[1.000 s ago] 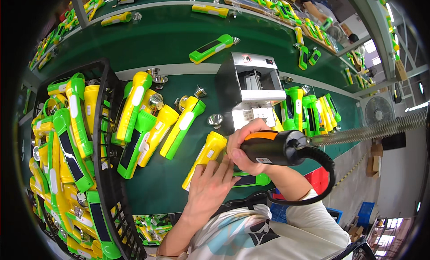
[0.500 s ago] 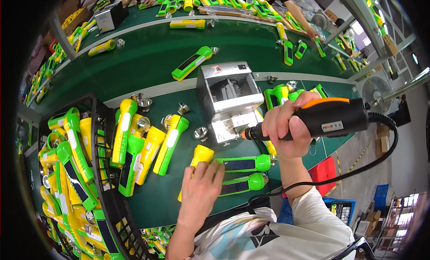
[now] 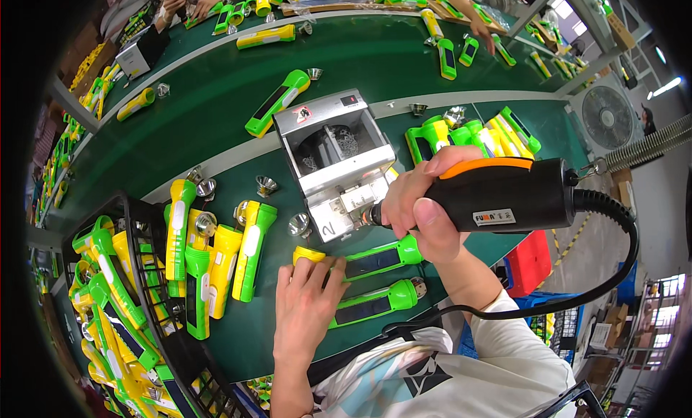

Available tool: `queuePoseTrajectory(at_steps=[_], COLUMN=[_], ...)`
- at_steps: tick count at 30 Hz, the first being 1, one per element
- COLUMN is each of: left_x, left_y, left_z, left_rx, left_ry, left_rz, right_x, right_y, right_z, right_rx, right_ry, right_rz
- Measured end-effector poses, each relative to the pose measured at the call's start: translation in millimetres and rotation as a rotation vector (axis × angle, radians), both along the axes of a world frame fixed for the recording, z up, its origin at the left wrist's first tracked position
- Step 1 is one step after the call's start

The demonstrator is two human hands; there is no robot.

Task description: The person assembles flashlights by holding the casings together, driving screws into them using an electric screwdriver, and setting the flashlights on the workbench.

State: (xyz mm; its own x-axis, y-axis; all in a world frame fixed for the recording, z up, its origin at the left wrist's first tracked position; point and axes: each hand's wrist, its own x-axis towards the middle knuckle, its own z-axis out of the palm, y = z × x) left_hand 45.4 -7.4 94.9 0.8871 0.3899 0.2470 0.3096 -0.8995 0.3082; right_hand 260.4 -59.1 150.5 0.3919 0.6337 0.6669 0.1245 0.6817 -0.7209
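My right hand (image 3: 425,205) is wrapped around a black electric screwdriver (image 3: 519,196) with an orange lever, held nearly level. The tip of the screwdriver is at the front block of a silver screw feeder (image 3: 342,169), where loose screws show in the open bin. Under the curled fingers of my left hand (image 3: 308,299) lies a yellow flashlight (image 3: 308,254); only its head end shows. Just right of that hand are two green flashlights with dark solar panels, an upper one (image 3: 382,259) and a lower one (image 3: 375,304). A reflector cup (image 3: 300,224) rests beyond the yellow flashlight.
At the left, a black crate (image 3: 148,274) is heaped with flashlights, and several more (image 3: 247,252) lie beside it. Another group (image 3: 468,135) is right of the feeder. The screwdriver's black cable (image 3: 628,267) loops over my right forearm. Co-workers' hands (image 3: 476,21) show across the table.
The whole view has shifted slightly. My left hand now covers more of the yellow flashlight. My right hand keeps the screwdriver tip at the feeder's front.
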Motion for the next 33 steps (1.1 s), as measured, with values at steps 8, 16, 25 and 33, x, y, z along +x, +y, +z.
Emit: queuePoseTrajectory(at_steps=[8,16,25,33], left_x=[-4,-12,-18,-19], left_y=[1,-1,0,3], left_z=[-7,-1,-8,-2], left_rx=[0.038,-0.033,-0.082,-0.124], left_ry=[-0.03,-0.047,-0.074,-0.066], left_rz=[-0.029,-0.047,0.006,-0.001], right_x=[-2,2,-3,-1], right_y=[1,3,4,8], right_z=[-1,-7,1,-8], right_rx=[-0.006,-0.074,-0.028,-0.06], right_ry=[0.002,-0.087,0.022,-0.129], right_rz=[-0.009,-0.092,-0.04,-0.101])
